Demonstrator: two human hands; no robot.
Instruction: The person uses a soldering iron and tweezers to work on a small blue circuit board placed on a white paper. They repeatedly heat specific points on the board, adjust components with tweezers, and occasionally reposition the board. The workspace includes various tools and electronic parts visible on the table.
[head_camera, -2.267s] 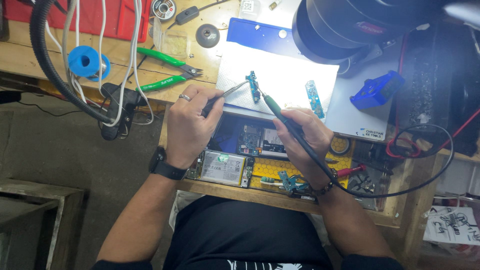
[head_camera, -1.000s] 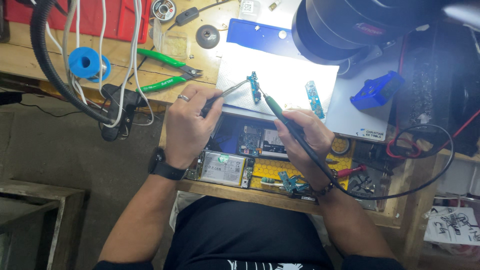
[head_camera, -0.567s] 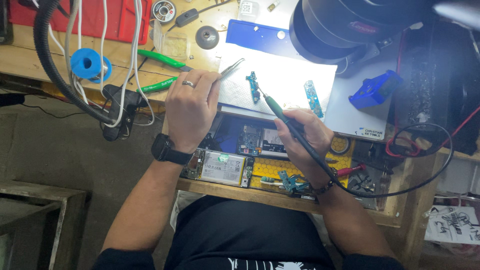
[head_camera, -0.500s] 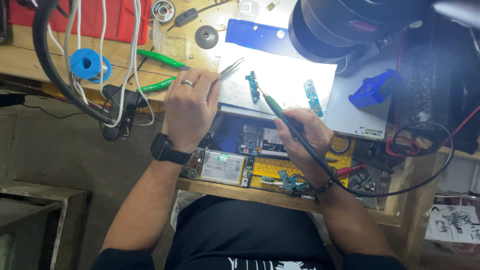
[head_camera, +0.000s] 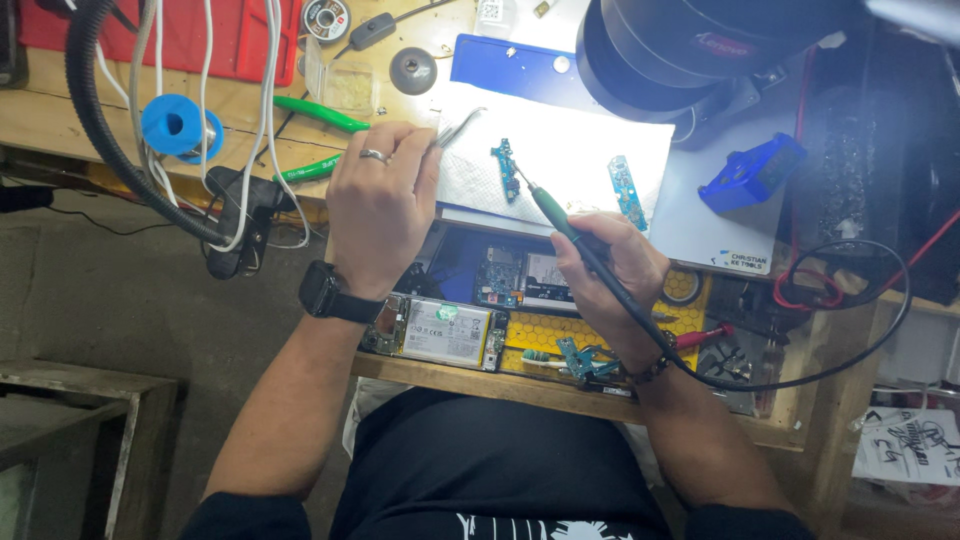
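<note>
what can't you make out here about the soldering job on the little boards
Head view only:
- Whether the soldering iron tip touches the small circuit board: too small to tell.
- The left hand covers most of the tweezers, so its grip is hidden.
- The black lamp head hides the bench behind it.
- Board components: too small.

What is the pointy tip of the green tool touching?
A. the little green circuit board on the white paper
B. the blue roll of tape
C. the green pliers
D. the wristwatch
A: the right hand holds the green soldering iron, and its tip rests on the small circuit board lying on the white paper towel.
</note>
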